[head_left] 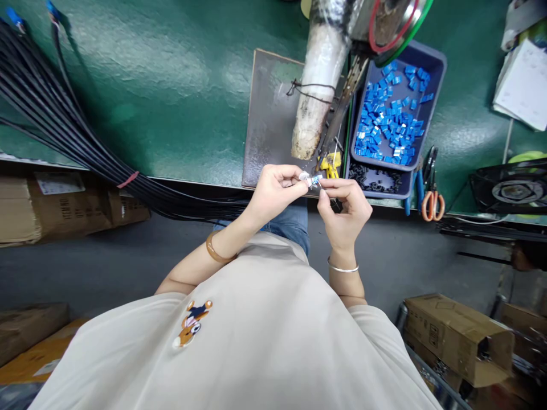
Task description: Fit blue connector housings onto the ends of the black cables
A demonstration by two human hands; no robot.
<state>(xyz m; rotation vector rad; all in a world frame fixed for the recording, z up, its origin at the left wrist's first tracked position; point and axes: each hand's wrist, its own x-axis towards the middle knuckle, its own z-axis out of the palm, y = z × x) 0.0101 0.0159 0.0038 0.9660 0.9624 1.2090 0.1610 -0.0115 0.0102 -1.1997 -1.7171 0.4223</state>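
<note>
The left hand is pinching a small blue-and-white piece at the tabletop's edge, and the right hand is gripping its other end (fingertips nearly meeting).

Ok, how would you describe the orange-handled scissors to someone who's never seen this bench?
On the green bench, find the bin of small blue pieces. Just right of it, at the bench's front edge, are the scissors. Their orange finger loops set them apart from the neighbouring blue-handled tool.
</note>
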